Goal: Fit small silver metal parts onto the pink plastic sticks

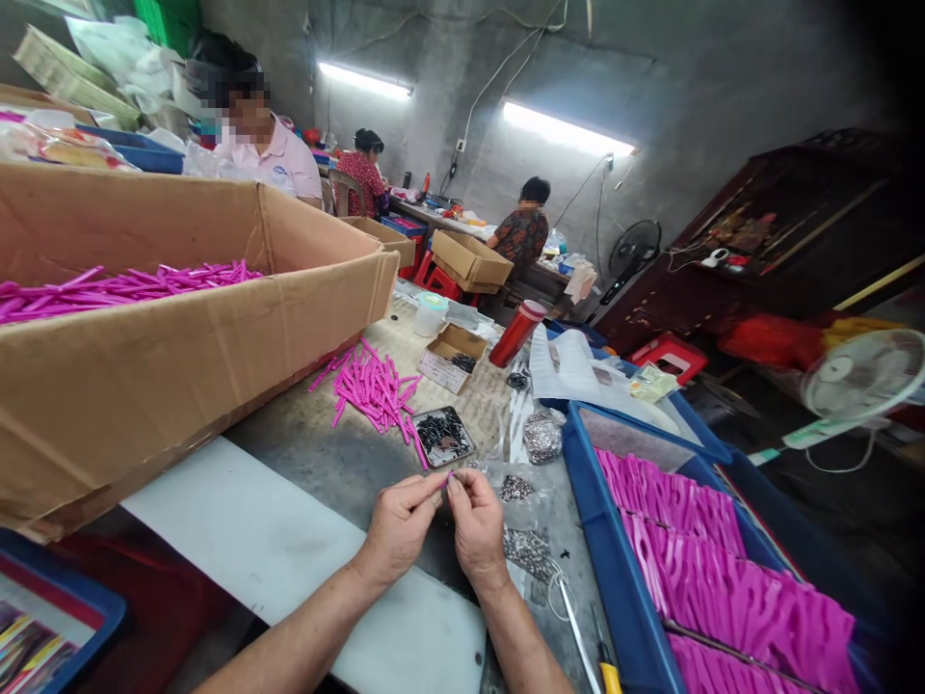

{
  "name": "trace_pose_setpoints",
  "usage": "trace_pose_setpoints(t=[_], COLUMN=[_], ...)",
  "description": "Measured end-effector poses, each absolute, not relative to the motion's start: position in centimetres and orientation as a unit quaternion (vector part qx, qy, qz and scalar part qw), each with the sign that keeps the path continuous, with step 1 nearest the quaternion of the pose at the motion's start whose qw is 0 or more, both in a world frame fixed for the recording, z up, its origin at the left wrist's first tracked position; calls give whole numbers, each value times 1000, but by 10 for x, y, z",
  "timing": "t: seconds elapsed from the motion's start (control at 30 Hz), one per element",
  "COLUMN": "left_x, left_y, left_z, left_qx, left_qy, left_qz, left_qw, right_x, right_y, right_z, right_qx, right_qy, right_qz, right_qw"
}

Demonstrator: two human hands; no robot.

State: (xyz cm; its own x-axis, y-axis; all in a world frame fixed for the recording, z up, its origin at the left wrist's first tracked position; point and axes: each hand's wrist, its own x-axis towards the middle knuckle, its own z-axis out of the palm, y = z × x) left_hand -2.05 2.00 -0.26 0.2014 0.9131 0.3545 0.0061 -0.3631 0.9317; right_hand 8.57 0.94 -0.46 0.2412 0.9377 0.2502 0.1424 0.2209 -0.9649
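My left hand (402, 528) and my right hand (477, 528) meet above the worktable, thumbs and fingers pinched together. Between their fingertips a bit of a small magenta piece (449, 476) shows; the fingers cover most of it. Just beyond them sits a small square tray (443, 437) of black parts. A loose pile of magenta plastic sticks (374, 386) lies to its left. Bags of small metal parts (526, 549) lie right beside my right hand.
A large cardboard box (180, 357) of magenta sticks stands left. Blue bins (614, 578) with rows of magenta pieces stand right. A red thermos (516, 333), a small parts box (440, 369) and a yellow-handled tool (609, 675) are on the table. Several people sit farther back.
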Motion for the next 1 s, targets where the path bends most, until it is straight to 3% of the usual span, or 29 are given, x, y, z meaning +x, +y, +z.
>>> trace_pose_setpoints(t=[0.17,0.43,0.77,1.0], left_x=[-21,-21,-21,-21], left_y=[18,20,18,18], left_z=[-1,0,0,-1], left_qx=[658,647,665,660], left_qy=[360,357,359,362], left_qz=[525,528,518,525], left_qw=[402,419,401,397], right_x=[83,82,85,80], right_y=[9,10,9,8], right_z=[-4,-6,-9,-10], right_qx=[-539,-494,-537,-472], right_qy=[-523,-473,-521,-456], right_qz=[311,409,320,443], right_qw=[582,604,580,611])
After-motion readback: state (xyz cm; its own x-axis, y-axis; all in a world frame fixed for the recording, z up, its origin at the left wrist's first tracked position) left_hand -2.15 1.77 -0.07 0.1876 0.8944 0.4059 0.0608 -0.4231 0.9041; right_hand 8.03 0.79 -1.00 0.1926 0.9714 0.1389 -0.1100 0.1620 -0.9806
